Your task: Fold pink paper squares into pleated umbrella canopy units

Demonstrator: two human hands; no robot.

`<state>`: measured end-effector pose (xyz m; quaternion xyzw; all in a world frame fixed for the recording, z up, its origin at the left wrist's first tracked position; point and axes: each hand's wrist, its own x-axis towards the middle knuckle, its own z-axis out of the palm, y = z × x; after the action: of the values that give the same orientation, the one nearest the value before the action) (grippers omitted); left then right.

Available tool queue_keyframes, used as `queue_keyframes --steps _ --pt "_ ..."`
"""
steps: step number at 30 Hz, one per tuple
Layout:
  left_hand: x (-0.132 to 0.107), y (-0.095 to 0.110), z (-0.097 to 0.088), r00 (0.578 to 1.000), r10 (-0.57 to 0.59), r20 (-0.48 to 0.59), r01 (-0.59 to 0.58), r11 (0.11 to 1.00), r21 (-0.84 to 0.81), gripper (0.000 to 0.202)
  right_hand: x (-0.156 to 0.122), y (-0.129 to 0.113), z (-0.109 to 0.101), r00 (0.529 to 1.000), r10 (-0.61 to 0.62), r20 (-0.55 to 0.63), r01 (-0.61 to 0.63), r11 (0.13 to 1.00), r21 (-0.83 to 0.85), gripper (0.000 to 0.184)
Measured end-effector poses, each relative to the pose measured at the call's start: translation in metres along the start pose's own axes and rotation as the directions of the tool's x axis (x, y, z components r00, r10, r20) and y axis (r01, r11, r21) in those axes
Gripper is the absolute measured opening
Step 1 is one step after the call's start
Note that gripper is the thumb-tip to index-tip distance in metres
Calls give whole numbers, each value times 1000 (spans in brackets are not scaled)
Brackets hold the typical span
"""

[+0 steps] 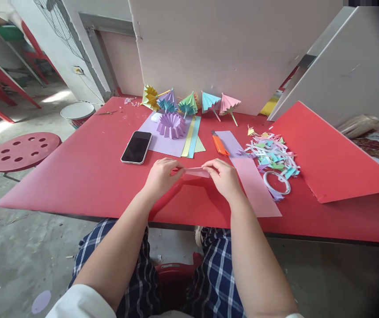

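Observation:
Between my two hands, just above the red tabletop, is a narrow folded strip of pink paper (196,172). My left hand (163,176) pinches its left end, and my right hand (221,176) pinches the right end. Close by my right hand lies a flat pink paper strip (257,190), touching a purple strip (231,142). An orange utility knife (220,145) rests beside the purple strip. To the left of my left hand lies a phone (137,147) with a dark screen. A pleated purple paper ring (171,125) sits on purple, yellow and blue sheets beyond my hands.
Several small paper umbrellas (229,104) stand along the wall. Paper scraps (272,152) and a tape roll (277,182) lie at right, next to a raised red board (338,154). A round stool (23,151) stands left of the table (86,176). Scissors (107,113) lie at the back left.

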<state>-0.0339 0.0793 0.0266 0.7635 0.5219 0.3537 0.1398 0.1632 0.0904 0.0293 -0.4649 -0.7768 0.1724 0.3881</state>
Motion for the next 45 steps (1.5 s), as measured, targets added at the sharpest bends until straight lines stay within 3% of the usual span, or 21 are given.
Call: queue_keyframes --steps 10,15,17,22,24,26,28,30,40,45 --pt "-1 -4 -12 995 -91 49 91 996 -16 17 -1 6 -5 995 99 -2 -99 991 95 13" --pt "0 -5 -16 994 -108 13 108 994 21 20 -1 4 -3 990 138 34 -141 979 146 14" --pt "0 -7 -18 992 -121 -30 122 991 49 21 -1 6 -4 988 150 28 -152 978 146 14" --pt "1 -24 -29 952 -159 -261 202 968 148 25 -1 13 -8 977 213 -16 -210 971 114 14" --pt "3 -38 -34 921 -208 -330 300 918 259 33 -2 16 -8 975 221 -7 -219 971 96 14" --pt "5 -56 -36 868 -343 -358 464 816 344 46 -2 17 -6 976 216 8 -216 973 82 14" --pt "9 -72 -37 844 -429 -322 532 745 401 58 -2 16 -4 977 213 29 -215 974 72 15" --pt "11 -82 -38 823 -531 -201 561 709 428 60 -2 16 -3 974 219 53 -222 973 67 16" --pt "8 -83 -34 848 -487 -208 523 706 478 57 -3 12 -5 961 259 93 -265 962 61 18" --pt "5 -81 -35 834 -522 -180 539 700 467 63 -3 13 -4 965 247 88 -251 967 38 17"
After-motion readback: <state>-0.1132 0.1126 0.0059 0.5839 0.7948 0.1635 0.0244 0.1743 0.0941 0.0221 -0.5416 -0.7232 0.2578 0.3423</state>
